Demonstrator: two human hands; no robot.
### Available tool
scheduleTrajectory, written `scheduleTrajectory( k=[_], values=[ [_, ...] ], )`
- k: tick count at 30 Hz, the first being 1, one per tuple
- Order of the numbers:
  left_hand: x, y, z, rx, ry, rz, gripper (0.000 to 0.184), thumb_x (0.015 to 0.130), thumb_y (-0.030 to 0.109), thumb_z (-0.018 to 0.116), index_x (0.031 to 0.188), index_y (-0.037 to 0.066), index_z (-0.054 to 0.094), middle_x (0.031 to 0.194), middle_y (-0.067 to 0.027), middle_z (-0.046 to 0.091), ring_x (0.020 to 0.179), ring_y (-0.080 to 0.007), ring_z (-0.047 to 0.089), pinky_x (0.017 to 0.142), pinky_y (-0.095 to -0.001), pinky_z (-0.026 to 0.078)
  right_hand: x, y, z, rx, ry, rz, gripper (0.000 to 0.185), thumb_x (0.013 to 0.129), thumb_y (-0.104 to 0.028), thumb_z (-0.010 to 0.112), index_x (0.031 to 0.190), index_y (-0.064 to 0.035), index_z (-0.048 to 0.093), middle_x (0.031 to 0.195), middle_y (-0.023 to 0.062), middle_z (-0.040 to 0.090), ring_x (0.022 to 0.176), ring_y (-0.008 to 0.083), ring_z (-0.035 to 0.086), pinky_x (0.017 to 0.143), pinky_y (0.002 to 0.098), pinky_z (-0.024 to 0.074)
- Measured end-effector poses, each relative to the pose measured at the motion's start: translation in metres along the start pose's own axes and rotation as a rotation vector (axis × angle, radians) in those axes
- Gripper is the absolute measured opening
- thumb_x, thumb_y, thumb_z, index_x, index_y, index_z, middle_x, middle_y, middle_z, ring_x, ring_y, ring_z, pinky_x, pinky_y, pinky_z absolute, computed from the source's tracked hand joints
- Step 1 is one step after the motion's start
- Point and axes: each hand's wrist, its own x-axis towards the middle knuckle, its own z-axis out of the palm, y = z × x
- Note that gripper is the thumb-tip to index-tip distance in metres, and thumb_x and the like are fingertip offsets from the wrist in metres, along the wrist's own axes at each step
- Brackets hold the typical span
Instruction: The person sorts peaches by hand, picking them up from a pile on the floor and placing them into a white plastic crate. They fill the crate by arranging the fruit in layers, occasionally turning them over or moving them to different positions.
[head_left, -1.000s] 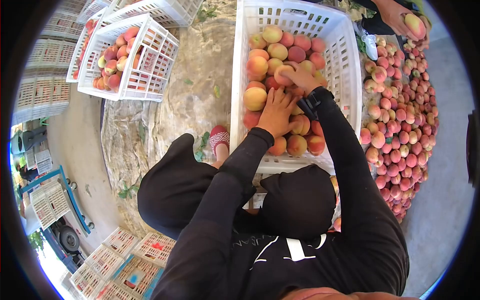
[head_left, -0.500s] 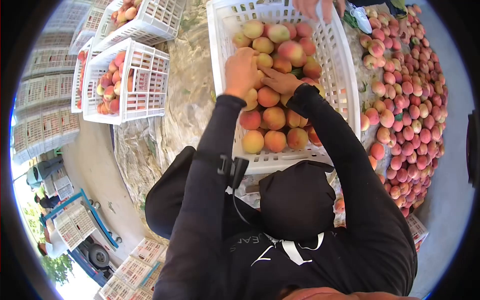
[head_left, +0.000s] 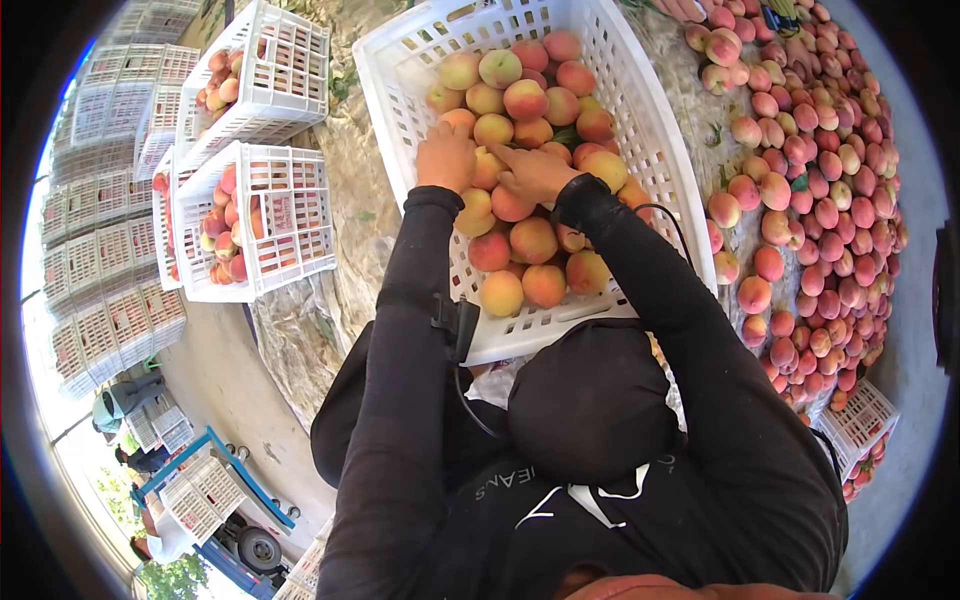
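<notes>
A white plastic crate (head_left: 655,150) with slotted walls stands before me, holding several layers of yellow-red peaches (head_left: 533,240). My left hand (head_left: 445,160) is down on the peaches near the crate's left wall, its fingers bent and closed; its fingertips and anything under them are hidden. My right hand (head_left: 538,174) reaches in from the right, fingers apart and pointing left. They rest on peaches in the middle. One yellow peach (head_left: 487,169) lies between the two hands, touched by the right fingers.
Loose peaches (head_left: 830,210) are heaped on the right. Peach-filled white crates (head_left: 290,215) stand at the left, with stacked crates (head_left: 110,260) behind. Another person's hand (head_left: 682,8) shows at the top edge. A blue cart (head_left: 215,480) and people are at the lower left.
My view has shifted, so the crate sits further left. Both my hands stay among the peaches. The other person's hand has left the crate's far end and is now right of it.
</notes>
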Motion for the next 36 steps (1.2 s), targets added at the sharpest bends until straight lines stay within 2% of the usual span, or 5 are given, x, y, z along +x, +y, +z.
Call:
scheduleTrajectory(
  k=[6, 22, 27, 32, 36],
  values=[
    [-0.015, 0.023, -0.016, -0.033, 0.045, -0.136, 0.024, 0.086, 0.033, 0.059, 0.085, 0.009, 0.063, 0.096, -0.0120, 0.057, 0.088, -0.0296, 0.054, 0.079, -0.0431, 0.043, 0.031, 0.030, -0.026, -0.037, 0.591, -0.003, 0.031, 0.082, -0.023, 0.057, 0.112, -0.0165, 0.062, 0.110, 0.0085, 0.063, 0.102, 0.0339, 0.060, 0.078, 0.0470, 0.0488],
    [-0.012, 0.036, 0.004, -0.007, 0.108, -0.310, 0.031, 0.090, 0.035, 0.052, 0.087, 0.008, 0.065, 0.092, -0.0141, 0.059, 0.090, -0.0299, 0.054, 0.083, -0.0430, 0.040, 0.036, 0.060, -0.059, 0.074, 0.169, 0.359, 0.058, 0.075, -0.036, 0.064, 0.127, -0.0122, 0.051, 0.117, 0.0186, 0.056, 0.109, 0.0344, 0.057, 0.092, 0.0445, 0.0483],
    [-0.020, 0.041, 0.003, 0.018, 0.030, -0.302, 0.036, 0.092, 0.038, 0.051, 0.084, 0.006, 0.066, 0.088, -0.0122, 0.062, 0.089, -0.0289, 0.054, 0.083, -0.0416, 0.039, 0.018, 0.069, -0.026, -0.088, 0.165, 0.099, 0.058, 0.078, -0.036, 0.062, 0.129, -0.0110, 0.050, 0.115, 0.0191, 0.062, 0.105, 0.0387, 0.060, 0.092, 0.0469, 0.0478],
    [-0.027, 0.061, 0.007, -0.313, 0.154, -0.457, 0.048, 0.092, 0.030, 0.052, 0.132, 0.005, 0.051, 0.137, -0.0184, 0.046, 0.128, -0.0417, 0.040, 0.110, -0.0549, 0.023, 0.010, 0.038, -0.015, 0.033, 0.145, 0.155, 0.059, 0.088, -0.035, 0.058, 0.136, -0.0043, 0.042, 0.135, 0.0256, 0.046, 0.116, 0.0421, 0.053, 0.099, 0.0454, 0.0441],
    [-0.034, 0.084, -0.014, -0.418, 0.184, -0.312, 0.053, 0.089, 0.033, 0.056, 0.136, 0.011, 0.049, 0.142, -0.0170, 0.043, 0.130, -0.0415, 0.037, 0.109, -0.0592, 0.023, 0.003, 0.051, 0.009, 0.216, 0.227, 0.114, 0.061, 0.093, -0.035, 0.046, 0.143, -0.0017, 0.035, 0.149, 0.0224, 0.032, 0.129, 0.0390, 0.044, 0.109, 0.0432, 0.0347]
  ],
)
